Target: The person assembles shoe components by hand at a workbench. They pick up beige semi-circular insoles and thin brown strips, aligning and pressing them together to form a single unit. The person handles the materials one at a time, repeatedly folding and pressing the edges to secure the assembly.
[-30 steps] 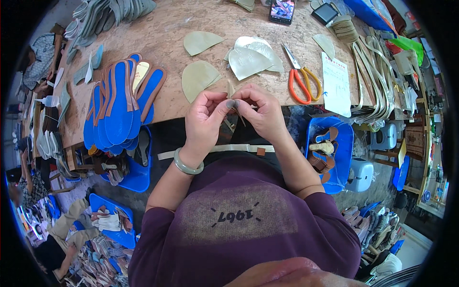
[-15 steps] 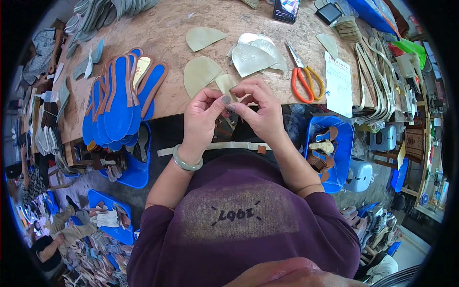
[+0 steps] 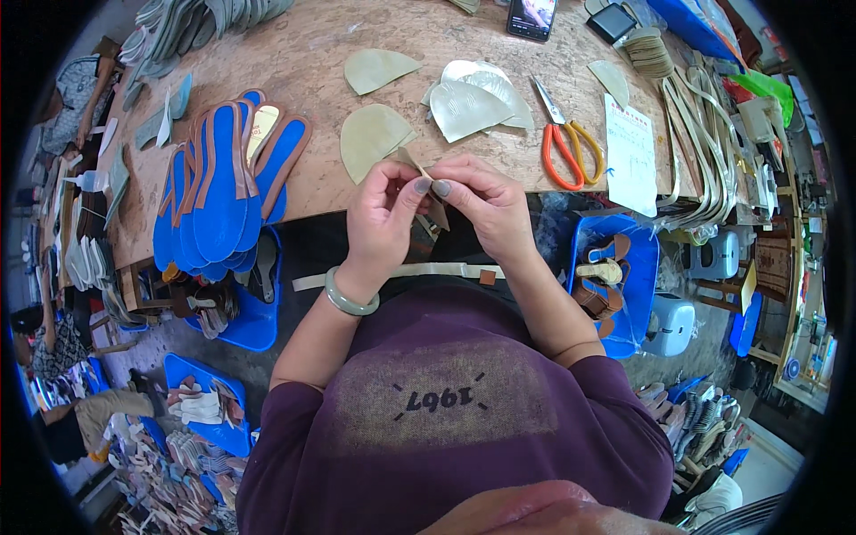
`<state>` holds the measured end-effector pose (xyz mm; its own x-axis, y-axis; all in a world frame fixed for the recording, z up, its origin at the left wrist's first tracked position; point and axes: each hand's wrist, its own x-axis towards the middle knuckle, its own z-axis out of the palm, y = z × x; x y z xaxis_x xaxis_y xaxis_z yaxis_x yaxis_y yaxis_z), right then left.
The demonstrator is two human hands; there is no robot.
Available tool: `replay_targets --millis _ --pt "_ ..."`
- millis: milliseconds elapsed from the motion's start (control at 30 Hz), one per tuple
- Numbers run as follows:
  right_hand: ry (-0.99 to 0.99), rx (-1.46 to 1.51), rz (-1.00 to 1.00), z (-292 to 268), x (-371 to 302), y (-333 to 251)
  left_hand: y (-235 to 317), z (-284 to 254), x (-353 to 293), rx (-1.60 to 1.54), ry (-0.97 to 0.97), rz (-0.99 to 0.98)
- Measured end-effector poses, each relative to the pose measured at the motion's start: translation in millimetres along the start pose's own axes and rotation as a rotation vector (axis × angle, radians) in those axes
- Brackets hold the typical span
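Observation:
At the table's near edge, my left hand (image 3: 382, 214) and my right hand (image 3: 486, 203) meet, both pinching a thin beige sheet piece (image 3: 438, 215). It is turned nearly edge-on, and my fingers hide much of it. Just beyond my left hand lie half-round beige pieces (image 3: 370, 138), overlapping on the wood. Another half-round beige piece (image 3: 379, 69) lies farther back. A small pile of shiny, pale half-round pieces (image 3: 468, 109) rests beyond my right hand. To its right are scissors (image 3: 562, 138) with orange and yellow handles, blades apart and pointing away.
Blue insoles with brown edging (image 3: 223, 201) are heaped on the wooden table (image 3: 294, 107) at left. A written paper sheet (image 3: 630, 156) and looped strips (image 3: 700, 143) lie at right. A phone (image 3: 532, 18) is at the back. Below, blue bins (image 3: 637, 276) hold shoe parts. A person (image 3: 62, 348) is at far left.
The held beige piece has turned from showing its flat face to nearly edge-on. My right fingers have closed in nearer my left hand. At far left, the person has shifted.

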<state>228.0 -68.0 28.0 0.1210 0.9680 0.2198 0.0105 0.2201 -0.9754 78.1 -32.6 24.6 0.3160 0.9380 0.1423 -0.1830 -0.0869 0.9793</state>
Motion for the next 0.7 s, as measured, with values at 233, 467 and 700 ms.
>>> replay_targets --millis 233,467,700 --pt "0.190 -0.320 -0.139 9 -4 7 -6 -3 3 0.338 -0.084 0.351" --pt "0.290 -0.109 0.068 -19 49 23 -3 -26 -5 -0.343 0.182 -0.010" --pt "0.168 -0.326 -0.323 -4 118 13 8 -83 -18 -0.499 0.361 0.001"
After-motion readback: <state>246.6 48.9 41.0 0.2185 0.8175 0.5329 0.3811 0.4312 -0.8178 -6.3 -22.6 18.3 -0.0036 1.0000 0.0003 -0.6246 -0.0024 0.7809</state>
